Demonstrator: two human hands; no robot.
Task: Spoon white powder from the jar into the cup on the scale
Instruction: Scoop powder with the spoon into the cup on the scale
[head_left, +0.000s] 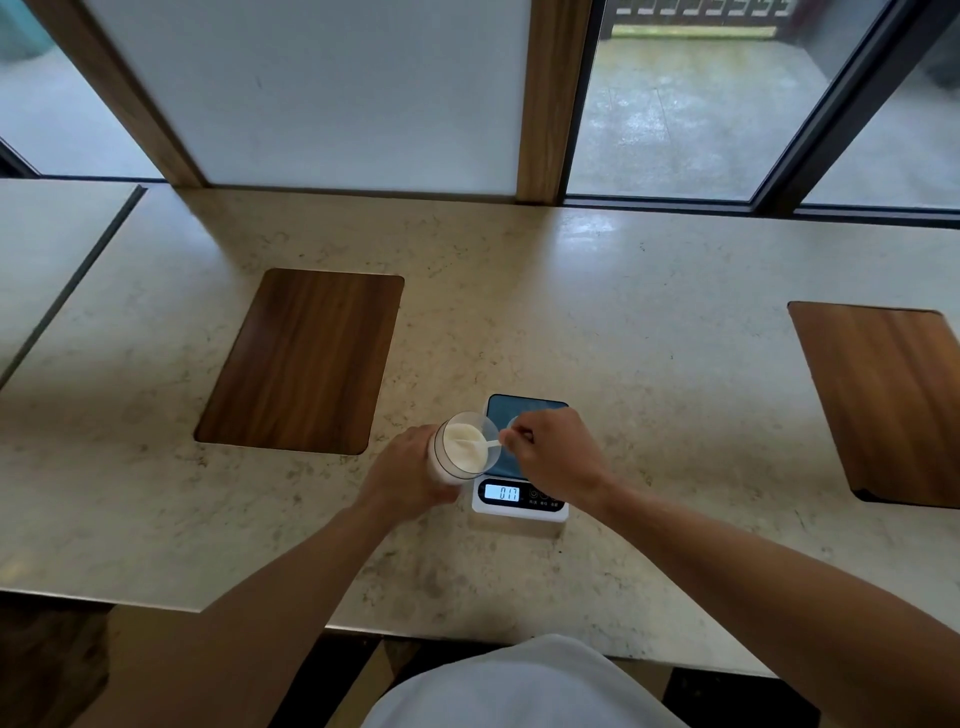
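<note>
**Scoop buried in the jar, cup mostly out of sight**

The clear jar (464, 451) is tilted with its mouth toward the scale (521, 470), just left of the scale's platform and overlapping its left edge. The left hand (410, 470) is wrapped around the jar's body. The right hand (553, 453), above the platform, pinches the handle of a small white spoon (480, 445) whose bowl sits in the white powder (464, 435).

The jar looks like thin, light plastic, smooth enough to slip, so a full wrap around its middle suits it. The powder is loose and fine and will likely spill from a tipped or jolted spoon. The spoon is light and is best held at the handle end.

The cup (511, 422) is hard to make out: only a faint transparent rim shows behind the right hand. Its contents are hidden. The scale's display shows digits, though a decimal point cannot be made out.
</note>
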